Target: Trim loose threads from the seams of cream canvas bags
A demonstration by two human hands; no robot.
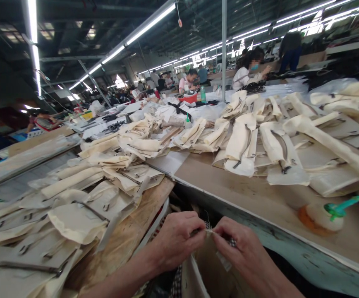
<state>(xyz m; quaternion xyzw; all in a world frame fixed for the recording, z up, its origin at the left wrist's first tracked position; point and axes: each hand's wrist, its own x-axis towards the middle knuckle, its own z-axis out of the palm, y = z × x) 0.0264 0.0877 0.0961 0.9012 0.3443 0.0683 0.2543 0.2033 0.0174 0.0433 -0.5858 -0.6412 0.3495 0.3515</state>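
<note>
Low in the middle of the head view, my left hand (181, 234) and my right hand (240, 242) come close together. Both pinch the top edge of a cream fabric piece (209, 265), whose lower part hangs between my forearms. Loose threads stick up where the fingertips nearly meet. A small pale tag shows on the fabric beside my right hand. Dark bits, perhaps a zipper, peek out by the fingers of both hands; I cannot make them out fully.
Cream fabric pieces with dark zippers (243, 142) cover the right table, and more heaps (74, 215) lie on the left one. An orange and white pot with a green brush (322, 217) stands at the right. A metal pole (224, 54) rises behind; people sit farther back.
</note>
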